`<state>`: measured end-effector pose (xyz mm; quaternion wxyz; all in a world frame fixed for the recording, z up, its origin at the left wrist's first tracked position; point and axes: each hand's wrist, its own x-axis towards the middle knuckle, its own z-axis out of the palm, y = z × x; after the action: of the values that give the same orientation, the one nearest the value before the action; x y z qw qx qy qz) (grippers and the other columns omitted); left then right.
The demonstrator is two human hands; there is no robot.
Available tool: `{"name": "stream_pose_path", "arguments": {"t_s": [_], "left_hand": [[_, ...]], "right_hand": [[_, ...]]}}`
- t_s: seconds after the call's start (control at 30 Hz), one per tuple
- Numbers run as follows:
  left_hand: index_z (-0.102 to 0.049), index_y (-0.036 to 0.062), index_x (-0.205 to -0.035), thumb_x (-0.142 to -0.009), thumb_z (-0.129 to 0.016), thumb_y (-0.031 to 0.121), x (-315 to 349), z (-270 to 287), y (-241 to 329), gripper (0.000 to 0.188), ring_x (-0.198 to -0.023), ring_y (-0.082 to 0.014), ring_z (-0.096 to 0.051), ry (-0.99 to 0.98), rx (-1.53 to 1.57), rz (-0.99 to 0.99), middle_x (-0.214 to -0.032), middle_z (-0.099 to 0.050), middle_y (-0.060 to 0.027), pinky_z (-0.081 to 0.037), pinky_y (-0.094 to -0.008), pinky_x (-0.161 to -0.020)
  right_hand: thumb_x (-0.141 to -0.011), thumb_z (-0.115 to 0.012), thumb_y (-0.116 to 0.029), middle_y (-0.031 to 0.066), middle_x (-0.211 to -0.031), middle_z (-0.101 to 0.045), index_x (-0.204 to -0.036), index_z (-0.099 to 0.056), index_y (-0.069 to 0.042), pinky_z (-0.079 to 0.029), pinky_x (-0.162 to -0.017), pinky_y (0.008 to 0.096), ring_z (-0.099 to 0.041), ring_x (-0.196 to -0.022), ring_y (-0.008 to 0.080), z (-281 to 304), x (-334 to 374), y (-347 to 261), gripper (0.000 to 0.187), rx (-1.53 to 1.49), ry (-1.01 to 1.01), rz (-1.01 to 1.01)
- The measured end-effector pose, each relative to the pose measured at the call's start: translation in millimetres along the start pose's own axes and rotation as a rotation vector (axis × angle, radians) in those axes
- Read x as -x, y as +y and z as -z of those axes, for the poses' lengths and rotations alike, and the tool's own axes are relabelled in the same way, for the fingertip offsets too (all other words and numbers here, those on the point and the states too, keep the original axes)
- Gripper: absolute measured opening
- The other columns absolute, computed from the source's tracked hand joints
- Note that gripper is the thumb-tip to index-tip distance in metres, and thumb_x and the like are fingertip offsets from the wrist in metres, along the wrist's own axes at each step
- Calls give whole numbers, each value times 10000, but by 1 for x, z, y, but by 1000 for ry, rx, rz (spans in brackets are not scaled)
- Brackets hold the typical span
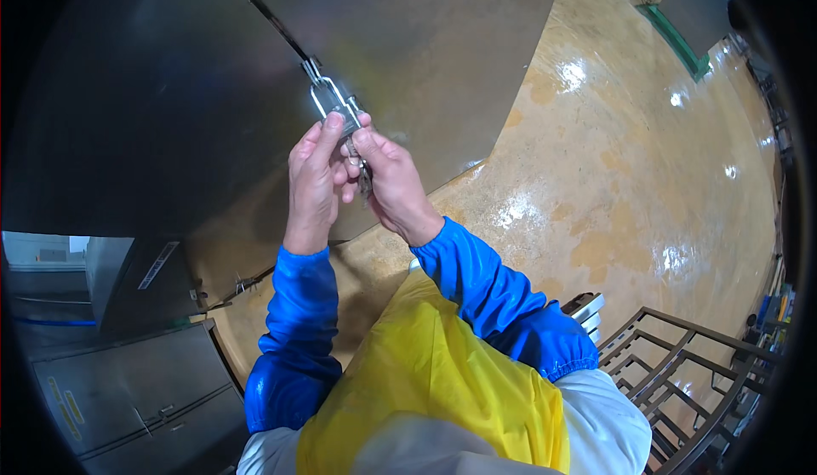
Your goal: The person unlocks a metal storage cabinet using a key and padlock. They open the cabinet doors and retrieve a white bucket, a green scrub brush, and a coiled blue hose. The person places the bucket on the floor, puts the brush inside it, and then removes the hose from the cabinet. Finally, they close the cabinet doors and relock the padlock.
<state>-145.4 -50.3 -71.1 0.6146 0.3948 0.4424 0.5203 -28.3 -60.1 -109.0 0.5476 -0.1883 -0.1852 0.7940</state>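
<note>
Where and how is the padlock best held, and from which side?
The padlock is probably best gripped by its body, from below on the left: its flat face suits a thumb, and the thumb of the left hand rests there. The slim shackle points upward, offering less to grip; the right hand and keys crowd the lower right.

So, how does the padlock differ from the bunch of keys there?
Shape: the padlock is a single block with a long looped shackle, while the bunch of keys is a cluster of thin pieces.

Position: the padlock sits up by the metal hasp; the bunch of keys dangles below it, between the hands.

Visibility: the padlock's shackle shows clearly, whereas fingers partly hide the bunch of keys.

Both look metallic.
</note>
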Motion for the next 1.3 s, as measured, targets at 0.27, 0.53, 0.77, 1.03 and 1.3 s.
{"name": "stream_pose_path", "arguments": {"t_s": [0.27,0.53,0.77,1.03,1.3], "left_hand": [[-661,-26,-1174,-1050,-579,391,3,5,3,443,-731,-79,-647,-86,81,45,-1050,-727,-123,-545,-216,-575],[-601,-31,-1250,-1072,-529,377,0,-27,-11,451,-916,-166,-707,51,69,5,-1068,-726,-141,-555,-221,-645],[-607,33,-1141,-1062,-569,337,17,-14,-10,317,-752,-99,-605,60,-187,-57,-856,-628,-18,-526,-266,-662],[-532,27,-1045,-1016,-600,287,29,2,55,270,-702,-312,-610,180,-1440,-258,-802,-610,-153,-474,-429,-654],[-562,83,-1076,-980,-624,187,8,24,73,155,-833,-305,-625,177,-1996,-601,-882,-639,-106,-424,-440,-705]], "right_hand": [[-1105,-415,-422,24,-716,-581,-882,-599,-93,-474,-525,270,-580,-626,129,8,6,-2,438,-104,-239,-138],[-1105,-453,-345,6,-715,-592,-954,-670,-8,-477,-603,259,-563,-662,85,26,4,-11,428,582,-210,109],[-1091,-473,-405,20,-815,-667,-927,-714,3,-494,-737,286,-603,-792,105,53,26,-51,502,1155,-118,190],[-1042,-586,-389,46,-720,-648,-942,-714,21,-491,-648,278,-612,-705,102,41,-24,-67,441,927,-61,321],[-1062,-516,-410,80,-660,-606,-818,-587,-18,-487,-593,344,-602,-613,167,-18,-73,-65,468,1000,-193,199]]}}
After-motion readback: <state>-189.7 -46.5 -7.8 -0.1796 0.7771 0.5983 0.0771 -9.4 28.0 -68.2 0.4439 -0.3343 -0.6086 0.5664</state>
